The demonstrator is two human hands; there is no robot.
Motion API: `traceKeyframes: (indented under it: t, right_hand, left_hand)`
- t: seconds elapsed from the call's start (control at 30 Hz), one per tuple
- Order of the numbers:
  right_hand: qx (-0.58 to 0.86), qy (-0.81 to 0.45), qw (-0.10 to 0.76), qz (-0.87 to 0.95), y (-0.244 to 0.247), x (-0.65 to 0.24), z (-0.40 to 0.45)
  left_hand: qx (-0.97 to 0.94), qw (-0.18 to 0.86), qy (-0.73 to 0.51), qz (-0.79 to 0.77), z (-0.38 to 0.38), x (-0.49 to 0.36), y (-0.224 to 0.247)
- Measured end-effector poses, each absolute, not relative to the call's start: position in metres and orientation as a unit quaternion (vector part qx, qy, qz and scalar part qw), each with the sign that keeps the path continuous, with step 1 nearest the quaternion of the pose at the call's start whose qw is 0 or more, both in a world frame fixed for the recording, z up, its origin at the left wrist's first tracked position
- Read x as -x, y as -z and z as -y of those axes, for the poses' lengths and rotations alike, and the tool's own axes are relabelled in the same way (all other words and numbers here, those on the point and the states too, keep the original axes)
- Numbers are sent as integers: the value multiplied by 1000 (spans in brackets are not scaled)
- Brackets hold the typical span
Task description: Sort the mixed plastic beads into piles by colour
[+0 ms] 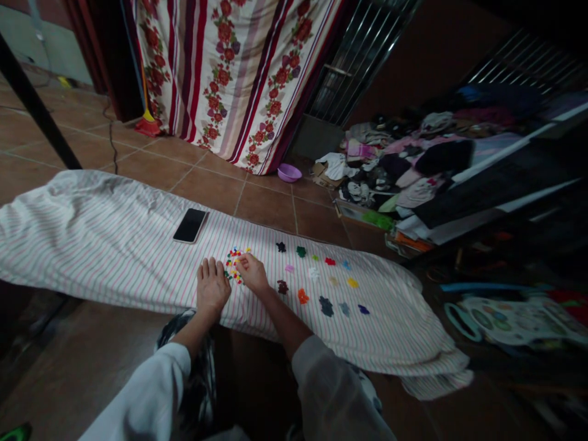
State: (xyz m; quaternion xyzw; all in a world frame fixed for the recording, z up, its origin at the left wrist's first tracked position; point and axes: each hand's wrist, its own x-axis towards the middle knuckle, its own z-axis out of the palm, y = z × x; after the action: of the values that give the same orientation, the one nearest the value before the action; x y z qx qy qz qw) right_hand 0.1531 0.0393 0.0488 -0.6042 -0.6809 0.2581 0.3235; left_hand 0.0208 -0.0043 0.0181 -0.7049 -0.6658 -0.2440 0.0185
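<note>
My left hand (213, 286) lies flat on the striped cloth (151, 269), fingers stretched out, beside a loose pile of tiny mixed-colour pieces (233, 258). Over the right side of that pile, my right hand (253, 274) has its fingertips pinched together. Whatever may be between them is too small to make out. To the right, small heaps sorted by colour sit in rough rows, among them a black heap (281, 247), a red heap (329, 261), a yellow heap (353, 282), an orange heap (302, 296) and a dark grey heap (326, 307).
A phone (190, 225) lies on the cloth left of the pile. Beyond the cloth, a purple bowl (289, 173) stands on the tiled floor near a floral curtain (225, 73). Clothes (413, 159) are heaped at right, and a red broom (147, 125) is at back left.
</note>
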Motion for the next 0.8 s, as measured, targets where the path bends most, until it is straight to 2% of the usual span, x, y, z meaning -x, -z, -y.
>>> traceKeyframes:
  t: [0.37, 0.8]
  right_hand:
    - [658, -246, 325, 634, -45, -191, -19]
    - [680, -208, 445, 544, -36, -313, 15]
  left_hand:
    - [716, 33, 227, 659, 7, -20, -21]
    - [721, 58, 202, 660, 9, -21, -25]
